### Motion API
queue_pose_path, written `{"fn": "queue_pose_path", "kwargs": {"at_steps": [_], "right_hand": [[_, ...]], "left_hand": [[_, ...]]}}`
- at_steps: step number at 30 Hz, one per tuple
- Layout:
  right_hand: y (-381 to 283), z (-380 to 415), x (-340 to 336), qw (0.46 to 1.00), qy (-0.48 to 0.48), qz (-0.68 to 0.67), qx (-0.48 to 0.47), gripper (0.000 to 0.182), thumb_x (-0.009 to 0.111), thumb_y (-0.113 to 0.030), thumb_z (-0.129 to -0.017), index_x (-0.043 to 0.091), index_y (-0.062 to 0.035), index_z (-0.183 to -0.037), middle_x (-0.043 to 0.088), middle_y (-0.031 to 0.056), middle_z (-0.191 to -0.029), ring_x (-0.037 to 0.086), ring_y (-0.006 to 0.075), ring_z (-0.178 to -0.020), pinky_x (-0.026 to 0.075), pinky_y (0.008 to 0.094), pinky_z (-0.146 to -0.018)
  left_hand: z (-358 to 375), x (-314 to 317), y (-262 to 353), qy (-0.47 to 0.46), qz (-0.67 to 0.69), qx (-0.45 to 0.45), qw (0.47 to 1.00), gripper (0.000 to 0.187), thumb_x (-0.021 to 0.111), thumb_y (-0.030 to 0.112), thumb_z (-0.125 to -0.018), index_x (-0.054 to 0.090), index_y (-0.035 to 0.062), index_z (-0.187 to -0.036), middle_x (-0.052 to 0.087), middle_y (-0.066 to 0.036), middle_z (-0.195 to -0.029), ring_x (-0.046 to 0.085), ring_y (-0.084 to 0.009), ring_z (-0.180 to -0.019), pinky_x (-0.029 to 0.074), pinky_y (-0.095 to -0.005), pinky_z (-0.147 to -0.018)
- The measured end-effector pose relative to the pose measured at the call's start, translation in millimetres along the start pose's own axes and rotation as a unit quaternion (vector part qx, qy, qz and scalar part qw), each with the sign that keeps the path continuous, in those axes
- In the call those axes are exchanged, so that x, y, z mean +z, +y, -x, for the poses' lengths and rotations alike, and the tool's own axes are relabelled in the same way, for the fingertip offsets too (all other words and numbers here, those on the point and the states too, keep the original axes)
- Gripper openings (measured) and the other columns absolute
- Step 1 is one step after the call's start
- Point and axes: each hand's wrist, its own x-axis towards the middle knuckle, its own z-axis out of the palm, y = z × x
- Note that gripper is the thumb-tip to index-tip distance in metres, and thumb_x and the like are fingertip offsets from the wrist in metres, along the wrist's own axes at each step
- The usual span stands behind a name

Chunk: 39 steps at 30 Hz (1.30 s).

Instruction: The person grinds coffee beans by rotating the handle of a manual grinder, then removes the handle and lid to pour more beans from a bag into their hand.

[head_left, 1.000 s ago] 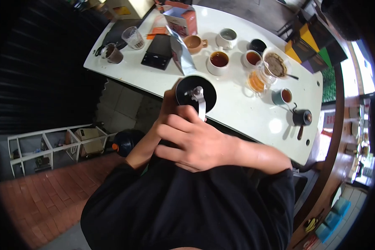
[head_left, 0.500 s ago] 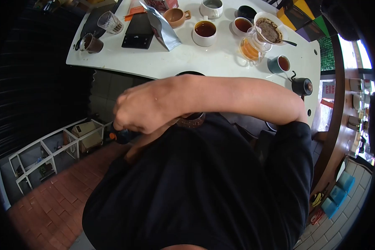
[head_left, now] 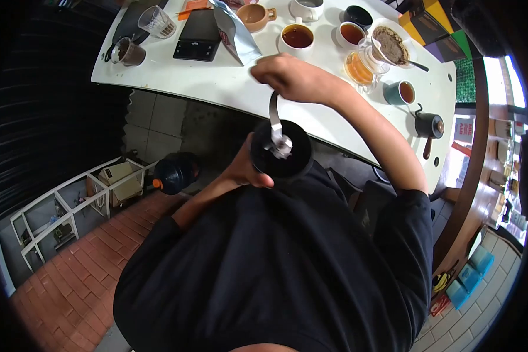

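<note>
A black hand coffee grinder [head_left: 297,159] is held in front of my chest, its round top facing up toward me. My left hand [head_left: 245,167] wraps round the grinder's body from the left, with the thumb along the near side. From the grinder's centre a metal crank arm [head_left: 275,111] reaches toward the table. My right hand [head_left: 293,79] is closed over the crank's outer end, and the knob is hidden beneath the fingers. That hand is above the table's front edge, close to a silver coffee bag [head_left: 236,34].
On the white table [head_left: 176,79] stand a black scale [head_left: 197,44], a glass [head_left: 157,23], a cup of grounds [head_left: 129,53], several cups, a glass server [head_left: 361,67] with a filter dripper [head_left: 391,44], and a small black kettle [head_left: 429,125]. A dark water jug [head_left: 176,173] is at left.
My right hand has swung from the lower left, across the grinder, to its far side over the table edge, turning the crank. The grinder and my left hand now show uncovered.
</note>
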Motion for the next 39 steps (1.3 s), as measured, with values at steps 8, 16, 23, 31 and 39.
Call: {"fn": "queue_pose_path", "kwargs": {"at_steps": [8, 16, 23, 31, 39], "right_hand": [[-40, 94, 8, 0.981, 0.117, 0.010, 0.152, 0.007, 0.046, 0.003, -0.070, 0.050, 0.0012, -0.076, 0.048, 0.0164, -0.077, 0.047, 0.0358, -0.077, 0.041, 0.0423, -0.072], [-120, 94, 35, 0.995, 0.071, -0.054, -0.051, 0.018, 0.059, -0.006, -0.062, 0.060, -0.0022, -0.079, 0.052, 0.0150, -0.088, 0.050, 0.0329, -0.080, 0.044, 0.0422, -0.076], [-115, -30, 53, 0.966, -0.010, 0.096, -0.238, 0.031, 0.063, -0.025, -0.073, 0.066, 0.0000, -0.091, 0.060, 0.0114, -0.087, 0.054, 0.0287, -0.092, 0.045, 0.0419, -0.083], [16, -27, 21, 0.999, -0.025, 0.034, 0.033, 0.014, 0.057, 0.002, -0.078, 0.059, 0.0029, -0.092, 0.058, 0.0209, -0.081, 0.057, 0.0400, -0.087, 0.045, 0.0453, -0.079], [9, 57, 39, 0.972, 0.136, -0.020, 0.189, 0.008, 0.042, 0.003, -0.081, 0.049, 0.0037, -0.087, 0.053, 0.0205, -0.081, 0.052, 0.0395, -0.082, 0.042, 0.0446, -0.077]], "left_hand": [[-1, -24, -23, 0.065, 0.068, 0.016, 0.995, 0.105, 0.083, 0.068, -0.061, 0.047, -0.0014, -0.131, 0.060, -0.006, -0.119, 0.057, -0.0136, -0.108, 0.047, -0.0302, -0.094], [0, -22, -7, 0.108, -0.023, 0.053, 0.992, 0.087, 0.090, 0.048, -0.061, 0.055, -0.0022, -0.123, 0.066, -0.007, -0.109, 0.061, -0.0117, -0.099, 0.051, -0.0309, -0.088], [-19, -4, -53, 0.305, -0.401, -0.038, 0.863, 0.052, 0.083, 0.028, -0.074, 0.062, 0.0091, -0.118, 0.069, -0.004, -0.102, 0.065, -0.0101, -0.088, 0.052, -0.0326, -0.083], [0, -14, -5, 0.077, -0.079, 0.087, 0.990, 0.090, 0.090, 0.055, -0.056, 0.058, -0.0012, -0.119, 0.067, -0.006, -0.105, 0.063, -0.0136, -0.094, 0.051, -0.0312, -0.085], [2, -34, -14, 0.116, -0.016, 0.069, 0.991, 0.092, 0.082, 0.064, -0.064, 0.053, -0.0013, -0.122, 0.062, -0.005, -0.110, 0.058, -0.0116, -0.099, 0.049, -0.0288, -0.086]]}}
